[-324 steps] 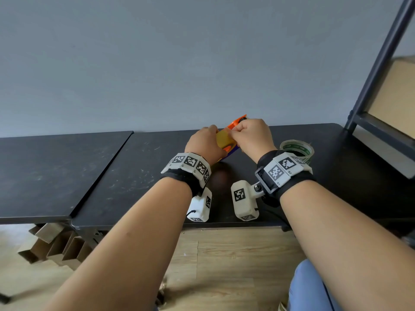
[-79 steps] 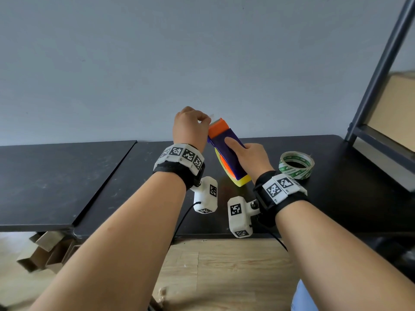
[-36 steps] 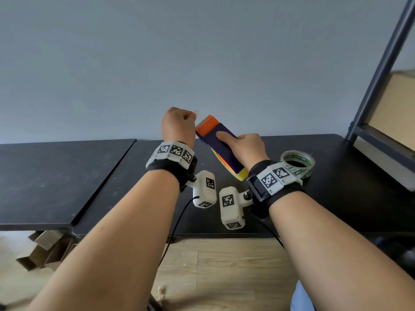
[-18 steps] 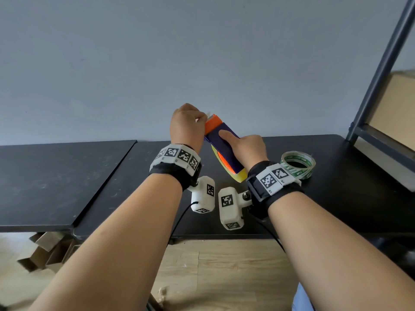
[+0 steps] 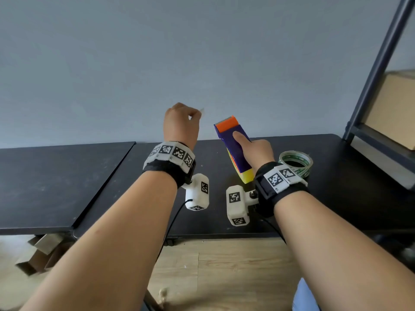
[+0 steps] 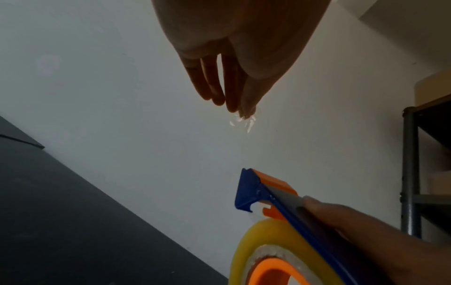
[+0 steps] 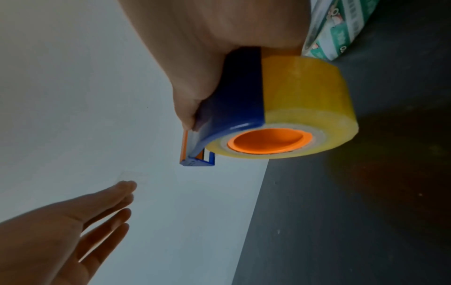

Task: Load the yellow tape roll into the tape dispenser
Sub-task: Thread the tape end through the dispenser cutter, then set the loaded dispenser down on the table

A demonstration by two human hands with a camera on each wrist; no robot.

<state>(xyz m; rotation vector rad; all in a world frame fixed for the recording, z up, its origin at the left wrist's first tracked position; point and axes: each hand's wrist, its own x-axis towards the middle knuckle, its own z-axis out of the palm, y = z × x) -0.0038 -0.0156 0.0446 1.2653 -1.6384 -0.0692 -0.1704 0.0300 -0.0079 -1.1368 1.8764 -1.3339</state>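
Note:
My right hand (image 5: 251,149) grips the blue tape dispenser (image 5: 232,145) above the black table, index finger lying along its top. Its orange cutter (image 5: 225,123) points up and away. The yellow tape roll (image 7: 305,104) sits on the dispenser's orange hub (image 7: 268,142), and its lower edge (image 5: 246,177) shows under the blue shell. My left hand (image 5: 196,114) is raised left of the cutter, apart from the dispenser. It pinches a small crumpled piece of clear tape (image 6: 244,122) at its fingertips.
A green-and-white tape roll (image 5: 296,162) lies on the black table (image 5: 336,176) just right of my right wrist. A dark metal shelf frame (image 5: 379,63) holding a cardboard box (image 5: 393,108) stands at the right. A second black table (image 5: 56,182) adjoins on the left.
Half a second ago my left hand was at the orange cutter. It has pulled away to the left with a piece of tape, while the dispenser stays in my right hand.

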